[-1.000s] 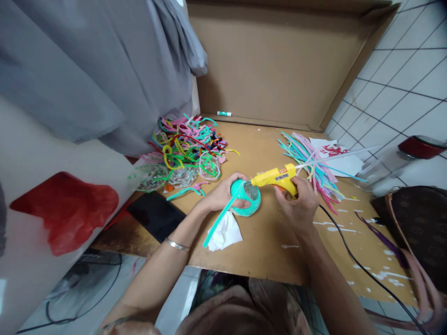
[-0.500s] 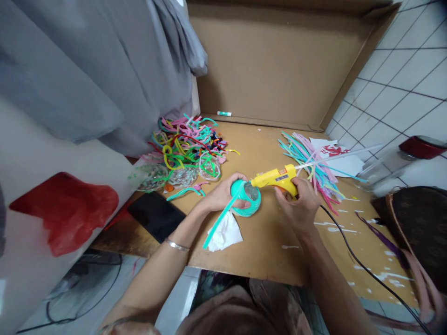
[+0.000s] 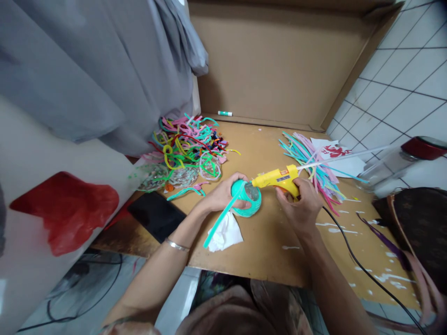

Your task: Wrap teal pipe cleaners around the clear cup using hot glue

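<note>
My left hand is wrapped round a small jar covered in turquoise pipe cleaner, its opening tilted up toward me. A loose turquoise pipe cleaner end hangs from the jar's rim toward the table's front. In my right hand is a yellow hot glue gun, fingers closed about its handle. Its nozzle is at the jar's rim; whether it touches cannot be made out. A clear glue stick sticks out of the gun's back. Under the jar lies a crumpled white tissue.
Tangled coloured pipe cleaners lie at the left, straight ones at the right. A black phone rests near my left forearm. The gun's cable runs right, past a brown bag and a clear bottle. Cardboard stands behind.
Almost nothing differs. Both hands, the jar and the glue gun keep their places, with only a very slight shift of the whole view.
</note>
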Demonstrator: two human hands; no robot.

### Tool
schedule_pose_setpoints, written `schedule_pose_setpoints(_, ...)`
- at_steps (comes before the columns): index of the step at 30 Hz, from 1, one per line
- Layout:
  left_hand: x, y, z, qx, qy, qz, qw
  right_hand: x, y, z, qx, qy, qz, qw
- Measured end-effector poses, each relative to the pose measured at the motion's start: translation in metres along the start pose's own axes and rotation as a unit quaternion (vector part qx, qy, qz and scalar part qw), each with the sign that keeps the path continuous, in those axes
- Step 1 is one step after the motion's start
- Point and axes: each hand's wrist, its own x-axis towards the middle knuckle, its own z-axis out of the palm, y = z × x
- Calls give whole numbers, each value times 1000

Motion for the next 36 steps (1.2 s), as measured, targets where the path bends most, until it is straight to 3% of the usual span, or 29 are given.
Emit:
schedule_pose_setpoints(10, -1, -1, 0, 3, -2, 1, 1000, -2, -1, -1, -19, -31, 58, 998)
schedule_pose_setpoints(20, 0, -3, 1, -2, 1, 2, 1000, -1, -2, -1, -14, -9, 30, 999)
schedule_pose_setpoints(25, 1, -5, 1, 1, -3, 0, 1000, -2, 0, 0, -15, -30, 45, 998)
schedule_pose_setpoints(29, 1, -5, 1, -6, -2, 0, 1000, -1, 0, 1, -9, -11, 50, 999)
schedule_pose_setpoints(36, 2, -8, 1, 1, -1, 4, 1000, -4, 0, 5, -7, -25, 104, 994)
